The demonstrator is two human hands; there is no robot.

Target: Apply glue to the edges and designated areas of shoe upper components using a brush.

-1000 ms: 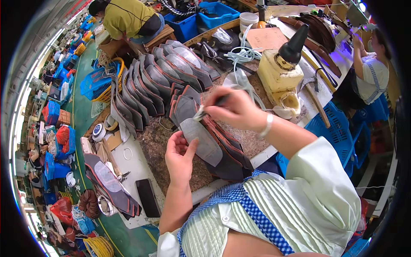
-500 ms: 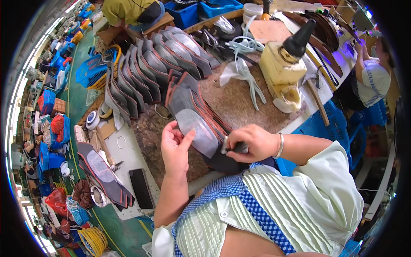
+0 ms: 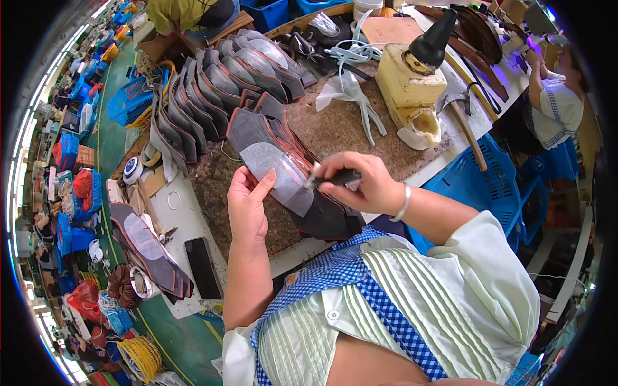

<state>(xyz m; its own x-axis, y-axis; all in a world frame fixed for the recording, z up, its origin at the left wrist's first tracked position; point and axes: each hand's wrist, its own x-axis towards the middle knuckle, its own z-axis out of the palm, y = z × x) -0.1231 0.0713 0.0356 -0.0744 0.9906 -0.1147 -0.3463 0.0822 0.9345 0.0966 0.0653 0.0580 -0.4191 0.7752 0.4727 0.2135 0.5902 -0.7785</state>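
Observation:
A dark grey shoe-upper piece with reddish edges and a light grey backing patch lies over a stack of similar pieces, in front of my chest. My left hand pinches its left edge, thumb on the patch and fingers curled at the rim. In my right hand is a small brush with a dark handle, its pale tip touching the patch's right side. The patch looks shiny near the tip. The fingers partly hide the handle.
Rows of overlapping shoe-upper pieces stand at the back left. A yellowish glue container with a black nozzle and a hammer are to the right. At left lie a phone and more pieces. A co-worker sits far right.
My right hand has lifted the brush from the piece's lower right edge up and left onto the patch. The left hand still pinches the edge. The whole view has shifted slightly.

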